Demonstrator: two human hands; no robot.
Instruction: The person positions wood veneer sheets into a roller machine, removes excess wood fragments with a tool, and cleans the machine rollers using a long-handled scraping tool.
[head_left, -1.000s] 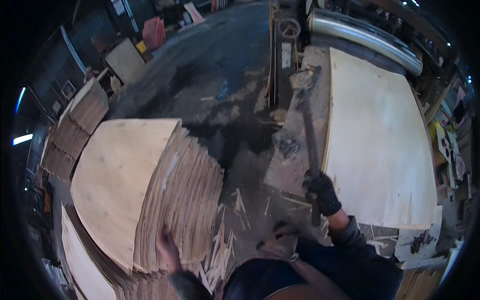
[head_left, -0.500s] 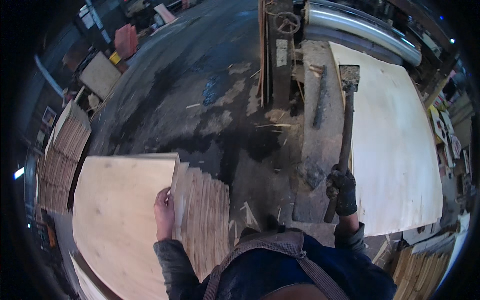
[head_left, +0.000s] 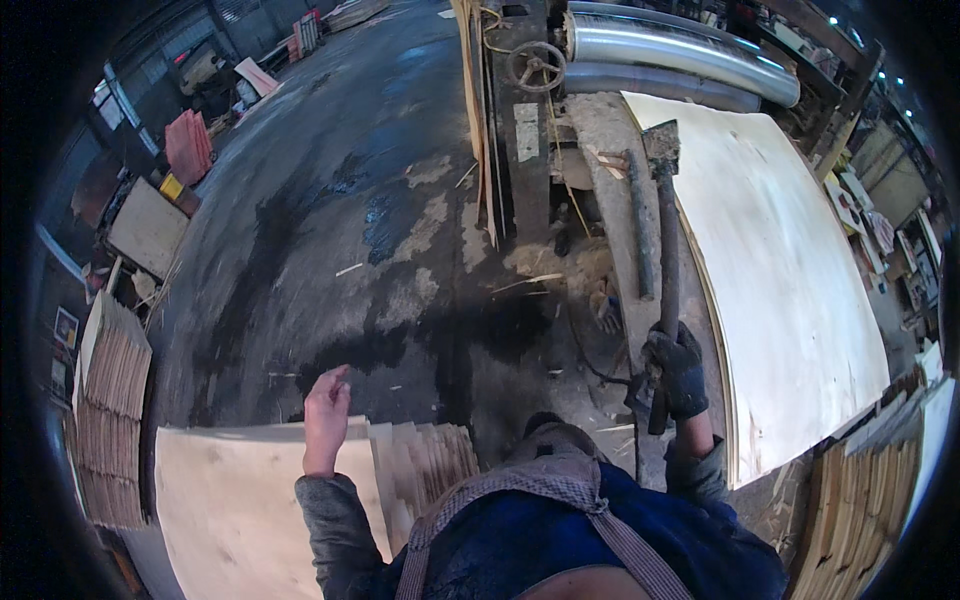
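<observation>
My left hand (head_left: 326,412) is bare and raised over the far edge of a stack of pale veneer sheets (head_left: 240,500) at the lower left. Its fingers are loosely bent, and nothing shows in them. A dark knit glove covers my right hand (head_left: 680,375), which is wrapped round the lower handle of a dark long-handled tool (head_left: 668,230) with a flat, squarish head. The tool stands nearly upright in view, its head overlapping the left edge of a second stack of wide veneer sheets (head_left: 785,280) on the right.
Shiny metal rollers (head_left: 680,55) lie beyond the right stack, beside a post with a handwheel (head_left: 537,66). A dark rod (head_left: 640,225) rests on a dusty ledge. More veneer stacks stand at far left (head_left: 112,400) and lower right (head_left: 860,510). Wood scraps litter the stained floor (head_left: 390,310).
My left hand has left the edge of the left veneer stack and is now above its far end. The view has shifted upward and right. My right hand keeps its hold on the tool.
</observation>
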